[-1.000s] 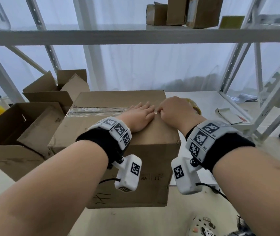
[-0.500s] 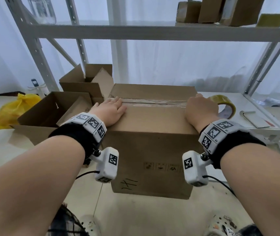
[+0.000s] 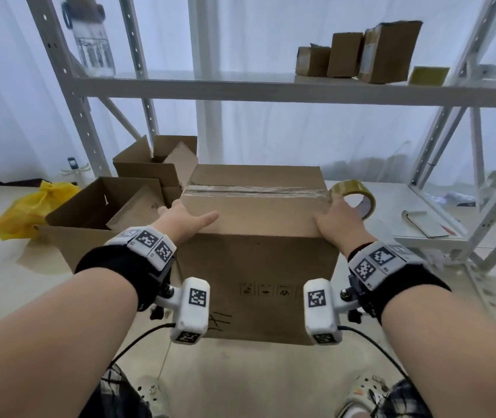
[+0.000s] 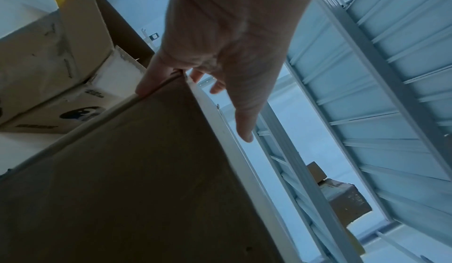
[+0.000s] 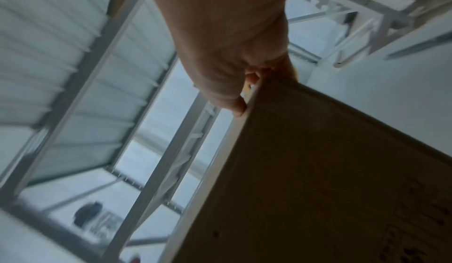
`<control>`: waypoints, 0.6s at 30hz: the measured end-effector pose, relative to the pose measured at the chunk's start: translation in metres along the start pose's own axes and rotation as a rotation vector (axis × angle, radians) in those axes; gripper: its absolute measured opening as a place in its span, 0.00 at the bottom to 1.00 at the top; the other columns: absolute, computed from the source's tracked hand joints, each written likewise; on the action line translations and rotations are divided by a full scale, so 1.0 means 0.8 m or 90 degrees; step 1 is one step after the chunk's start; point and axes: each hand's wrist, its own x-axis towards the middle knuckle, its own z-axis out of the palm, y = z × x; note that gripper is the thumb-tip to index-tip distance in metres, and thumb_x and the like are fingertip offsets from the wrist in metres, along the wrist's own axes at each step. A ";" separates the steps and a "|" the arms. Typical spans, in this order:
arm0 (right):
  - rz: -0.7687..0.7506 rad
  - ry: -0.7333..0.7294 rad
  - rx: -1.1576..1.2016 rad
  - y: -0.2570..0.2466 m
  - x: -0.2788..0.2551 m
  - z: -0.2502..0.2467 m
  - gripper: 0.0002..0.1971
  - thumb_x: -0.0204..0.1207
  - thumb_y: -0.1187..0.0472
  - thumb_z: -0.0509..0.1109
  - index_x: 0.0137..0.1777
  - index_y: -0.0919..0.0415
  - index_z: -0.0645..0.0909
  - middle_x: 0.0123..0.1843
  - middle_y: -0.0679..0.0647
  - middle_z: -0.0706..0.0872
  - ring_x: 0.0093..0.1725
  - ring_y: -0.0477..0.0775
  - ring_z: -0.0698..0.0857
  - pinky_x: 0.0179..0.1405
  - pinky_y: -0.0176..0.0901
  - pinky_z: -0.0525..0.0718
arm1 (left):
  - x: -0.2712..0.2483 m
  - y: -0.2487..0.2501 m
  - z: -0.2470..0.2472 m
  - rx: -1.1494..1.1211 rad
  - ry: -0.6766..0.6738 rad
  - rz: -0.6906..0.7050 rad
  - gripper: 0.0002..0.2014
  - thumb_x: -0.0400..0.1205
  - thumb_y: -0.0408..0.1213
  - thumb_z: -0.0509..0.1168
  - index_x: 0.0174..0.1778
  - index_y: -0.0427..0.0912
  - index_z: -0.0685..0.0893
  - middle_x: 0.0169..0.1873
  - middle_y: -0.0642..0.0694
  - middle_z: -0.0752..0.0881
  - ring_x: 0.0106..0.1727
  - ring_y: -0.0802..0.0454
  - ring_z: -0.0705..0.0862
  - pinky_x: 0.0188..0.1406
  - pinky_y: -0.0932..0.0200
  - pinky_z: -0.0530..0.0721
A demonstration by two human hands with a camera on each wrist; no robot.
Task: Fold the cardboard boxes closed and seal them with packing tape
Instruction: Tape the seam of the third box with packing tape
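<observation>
Both hands have slid apart from the middle of the tape seam [image 3: 252,190] to the top corners of the sealed box [image 3: 255,267], so smoothing looks finished. The left hand [image 3: 185,220] lies flat, fingers [image 4: 244,124] straight; the right hand [image 3: 335,220] curls over the edge. The box is matte corrugated cardboard, the seam glossy, on the floor [image 3: 240,381] beside a translucent tape roll [image 3: 356,197] and 2 open boxes [image 3: 96,206].

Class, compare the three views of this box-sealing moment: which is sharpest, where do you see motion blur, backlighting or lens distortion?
Head view: sharpest and evenly lit, though the shelf frame bows from wide-angle distortion. Left wrist view: the sealed box is dark against bright backlight, and the left hand is fairly crisp. Right wrist view: motion blur smears the shelving, and the right hand and box face are shadowed.
</observation>
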 end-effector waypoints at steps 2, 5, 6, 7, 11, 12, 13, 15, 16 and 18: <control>0.004 -0.016 -0.035 -0.008 -0.001 -0.003 0.26 0.80 0.65 0.59 0.79 0.61 0.64 0.67 0.64 0.81 0.67 0.66 0.79 0.64 0.52 0.77 | -0.003 0.014 -0.008 -0.050 -0.011 0.034 0.49 0.69 0.74 0.63 0.81 0.47 0.63 0.78 0.37 0.61 0.77 0.37 0.65 0.75 0.36 0.66; 0.028 -0.015 -0.008 -0.009 -0.001 -0.024 0.29 0.78 0.63 0.61 0.80 0.59 0.63 0.70 0.64 0.78 0.69 0.66 0.77 0.67 0.53 0.78 | -0.007 0.045 -0.036 -0.085 -0.001 0.119 0.44 0.68 0.72 0.66 0.73 0.45 0.74 0.71 0.40 0.74 0.71 0.41 0.73 0.71 0.39 0.72; 0.030 -0.010 0.006 -0.007 0.001 -0.032 0.30 0.77 0.60 0.63 0.80 0.58 0.63 0.71 0.64 0.77 0.70 0.66 0.76 0.67 0.55 0.77 | -0.007 0.058 -0.048 -0.083 0.016 0.154 0.42 0.70 0.69 0.67 0.72 0.43 0.76 0.70 0.41 0.76 0.69 0.42 0.75 0.70 0.43 0.73; 0.037 -0.006 0.010 -0.007 0.002 -0.039 0.31 0.77 0.56 0.64 0.80 0.58 0.63 0.72 0.64 0.76 0.71 0.66 0.74 0.68 0.57 0.76 | -0.004 0.070 -0.058 -0.067 0.036 0.184 0.39 0.71 0.66 0.68 0.71 0.41 0.77 0.69 0.41 0.78 0.69 0.43 0.76 0.70 0.46 0.73; 0.033 -0.028 -0.060 -0.015 0.005 -0.045 0.31 0.78 0.44 0.64 0.74 0.65 0.70 0.66 0.63 0.80 0.67 0.66 0.78 0.68 0.58 0.77 | 0.022 0.110 -0.083 0.024 0.118 0.251 0.40 0.67 0.70 0.68 0.68 0.45 0.79 0.66 0.38 0.78 0.67 0.40 0.77 0.70 0.44 0.74; 0.026 -0.054 -0.069 -0.019 0.003 -0.040 0.30 0.78 0.43 0.64 0.70 0.67 0.74 0.60 0.63 0.83 0.63 0.65 0.81 0.64 0.57 0.80 | 0.031 0.117 -0.084 0.057 0.131 0.264 0.39 0.68 0.70 0.67 0.69 0.46 0.78 0.67 0.36 0.76 0.67 0.39 0.76 0.70 0.44 0.73; 0.026 -0.093 -0.089 -0.022 0.002 -0.031 0.29 0.80 0.43 0.63 0.67 0.69 0.76 0.54 0.62 0.84 0.59 0.64 0.84 0.61 0.55 0.82 | 0.040 0.122 -0.082 0.094 0.141 0.269 0.38 0.70 0.69 0.66 0.71 0.48 0.77 0.68 0.36 0.74 0.68 0.38 0.74 0.71 0.43 0.71; 0.027 -0.165 -0.159 -0.022 0.006 -0.009 0.32 0.82 0.40 0.59 0.69 0.70 0.74 0.59 0.63 0.84 0.63 0.64 0.82 0.62 0.52 0.80 | 0.058 0.130 -0.070 0.145 0.150 0.285 0.38 0.69 0.71 0.63 0.73 0.54 0.74 0.74 0.36 0.67 0.74 0.36 0.68 0.75 0.39 0.65; 0.032 -0.179 -0.191 -0.021 0.011 0.001 0.35 0.81 0.38 0.58 0.73 0.69 0.71 0.65 0.63 0.82 0.66 0.63 0.81 0.65 0.52 0.78 | 0.067 0.131 -0.061 0.153 0.153 0.291 0.38 0.69 0.71 0.62 0.74 0.56 0.72 0.78 0.36 0.62 0.78 0.34 0.61 0.78 0.37 0.59; 0.039 -0.185 -0.227 -0.021 0.026 0.011 0.39 0.78 0.32 0.57 0.73 0.66 0.71 0.66 0.62 0.81 0.66 0.63 0.80 0.67 0.55 0.77 | 0.079 0.128 -0.042 0.146 0.143 0.281 0.36 0.74 0.66 0.64 0.77 0.57 0.68 0.82 0.37 0.49 0.81 0.31 0.44 0.79 0.37 0.46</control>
